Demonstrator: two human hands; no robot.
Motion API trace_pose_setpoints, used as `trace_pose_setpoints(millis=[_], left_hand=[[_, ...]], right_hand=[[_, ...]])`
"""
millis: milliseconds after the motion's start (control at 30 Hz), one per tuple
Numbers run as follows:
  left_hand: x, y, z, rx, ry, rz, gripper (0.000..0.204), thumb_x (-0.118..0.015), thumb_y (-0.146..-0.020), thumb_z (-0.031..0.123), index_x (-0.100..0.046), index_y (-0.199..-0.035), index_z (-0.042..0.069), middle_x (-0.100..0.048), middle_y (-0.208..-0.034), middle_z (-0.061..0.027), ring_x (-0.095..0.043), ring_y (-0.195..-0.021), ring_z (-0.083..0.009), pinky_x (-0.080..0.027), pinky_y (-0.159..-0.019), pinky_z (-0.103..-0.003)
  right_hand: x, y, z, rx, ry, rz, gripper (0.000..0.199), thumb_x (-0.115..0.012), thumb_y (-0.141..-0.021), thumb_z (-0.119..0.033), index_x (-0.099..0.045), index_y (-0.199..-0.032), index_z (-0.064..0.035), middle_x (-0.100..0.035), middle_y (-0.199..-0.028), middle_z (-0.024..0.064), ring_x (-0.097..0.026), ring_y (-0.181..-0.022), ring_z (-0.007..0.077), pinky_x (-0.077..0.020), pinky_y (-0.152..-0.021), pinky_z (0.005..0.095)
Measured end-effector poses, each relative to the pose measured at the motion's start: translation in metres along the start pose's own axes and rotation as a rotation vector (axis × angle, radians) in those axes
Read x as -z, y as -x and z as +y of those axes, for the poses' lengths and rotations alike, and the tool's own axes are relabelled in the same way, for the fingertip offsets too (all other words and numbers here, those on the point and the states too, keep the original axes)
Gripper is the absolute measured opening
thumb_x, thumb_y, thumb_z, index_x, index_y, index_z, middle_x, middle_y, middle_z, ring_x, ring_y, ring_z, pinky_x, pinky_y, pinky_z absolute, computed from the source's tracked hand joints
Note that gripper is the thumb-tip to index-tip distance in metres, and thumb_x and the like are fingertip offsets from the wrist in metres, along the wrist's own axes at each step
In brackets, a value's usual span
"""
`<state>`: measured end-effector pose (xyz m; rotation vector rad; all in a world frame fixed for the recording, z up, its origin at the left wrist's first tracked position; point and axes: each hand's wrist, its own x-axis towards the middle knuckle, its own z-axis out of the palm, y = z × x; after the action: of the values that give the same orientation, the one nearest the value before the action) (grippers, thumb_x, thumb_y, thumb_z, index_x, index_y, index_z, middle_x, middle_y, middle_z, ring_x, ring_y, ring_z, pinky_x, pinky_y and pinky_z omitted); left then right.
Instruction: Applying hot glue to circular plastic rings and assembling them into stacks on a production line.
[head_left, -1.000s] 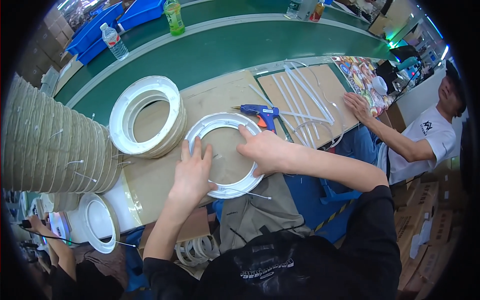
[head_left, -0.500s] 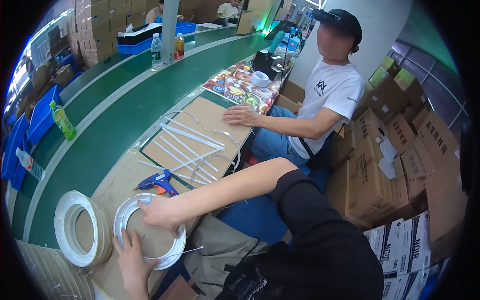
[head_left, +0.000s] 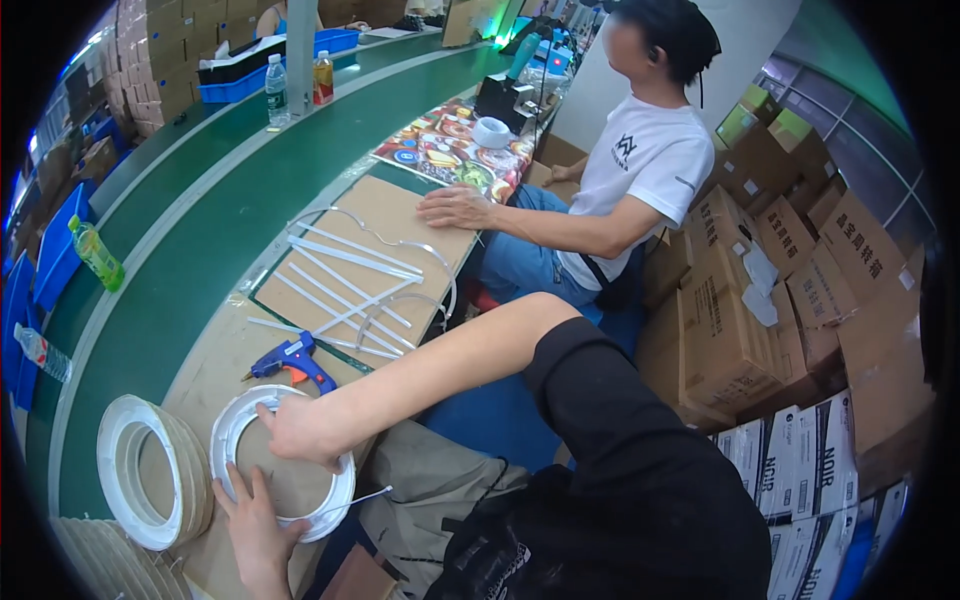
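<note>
A white plastic ring (head_left: 344, 488) lies on the brown board in front of me. My right hand (head_left: 303, 428) reaches over its upper part, fingers bent against the rim and thumb toward the right side. My left hand (head_left: 256, 522) rests on the lower left of the ring with its fingers spread and stretched out. From the ring's lower edge a thin white strip (head_left: 365, 497) sticks out to the right, near the left thumb. A blue glue gun (head_left: 298, 360) lies just beyond the ring. To the left stands a stack of similar white rings (head_left: 117, 460).
Several white strips (head_left: 355, 262) and curved clear bands lie on a cardboard sheet (head_left: 385, 205) farther ahead. A co-worker's hand (head_left: 455, 207) rests on its right edge. A green conveyor belt (head_left: 180, 335) curves along the left. Cardboard boxes (head_left: 735, 335) pile up at the right.
The whole view has shifted, so things sit slightly farther left. Both hands keep about the same place on the ring. The co-worker's head has turned.
</note>
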<state>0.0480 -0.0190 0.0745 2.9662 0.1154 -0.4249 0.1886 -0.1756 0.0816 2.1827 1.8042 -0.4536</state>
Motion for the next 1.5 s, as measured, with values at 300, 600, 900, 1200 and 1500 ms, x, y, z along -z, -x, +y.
trace_pose_setpoints(millis=[300, 600, 900, 1200, 1500], left_hand=[[0.006, 0.014, -0.006, 0.010, 0.026, -0.101, 0.097, -0.087, -0.059, 0.023, -0.043, -0.143, 0.003, -0.023, -0.156, -0.0296, -0.022, -0.146, -0.0447, -0.035, -0.112, -0.052], [0.006, 0.002, 0.004, -0.112, -0.096, 0.022, 0.093, -0.085, -0.063, 0.029, -0.043, -0.140, -0.003, -0.034, -0.150, -0.0318, -0.025, -0.144, -0.0456, -0.026, -0.115, -0.058], [0.009, 0.008, -0.025, -0.308, 0.298, 0.434, 0.046, -0.072, -0.077, 0.010, -0.058, -0.120, -0.002, -0.057, -0.123, -0.0212, -0.044, -0.130, -0.0393, -0.039, -0.107, -0.048], [-0.023, 0.024, -0.038, -0.564, 0.559, 0.765, 0.019, -0.073, -0.065, -0.002, -0.065, -0.082, 0.004, -0.052, -0.064, -0.0039, -0.053, -0.056, -0.0203, -0.042, -0.049, -0.033], [-0.090, 0.054, 0.064, -1.116, 0.700, 0.158, 0.017, -0.071, -0.076, 0.018, -0.060, -0.083, 0.007, -0.053, -0.062, -0.0002, -0.060, -0.061, -0.0162, -0.047, -0.049, -0.031]], right_hand=[[0.002, -0.015, -0.013, 0.021, 0.014, -0.012, 0.075, -0.092, -0.052, -0.036, -0.071, -0.112, 0.0030, -0.037, -0.137, 0.0484, -0.071, -0.093, 0.0391, -0.0578, -0.070, 0.0396], [0.004, 0.006, -0.004, -0.095, -0.188, -0.025, 0.060, -0.086, -0.062, -0.025, -0.065, -0.113, -0.0010, -0.038, -0.141, 0.0421, -0.070, -0.092, 0.0403, -0.0573, -0.080, 0.0410], [-0.015, 0.040, 0.059, -0.595, -0.398, 0.628, 0.034, -0.070, -0.083, -0.036, -0.066, -0.078, -0.0022, -0.065, -0.072, 0.0170, -0.066, -0.074, 0.0331, -0.0498, -0.063, 0.0420], [-0.040, 0.026, 0.062, -0.750, -0.393, 0.401, 0.046, -0.075, -0.075, -0.044, -0.066, -0.071, 0.0010, -0.064, -0.065, 0.0161, -0.065, -0.063, 0.0301, -0.0501, -0.059, 0.0403], [-0.049, 0.042, 0.060, -0.723, -1.389, 0.522, 0.040, -0.070, -0.088, -0.026, -0.057, -0.113, 0.0022, -0.067, -0.075, 0.0031, -0.064, -0.064, 0.0060, -0.0417, -0.050, 0.0164]])
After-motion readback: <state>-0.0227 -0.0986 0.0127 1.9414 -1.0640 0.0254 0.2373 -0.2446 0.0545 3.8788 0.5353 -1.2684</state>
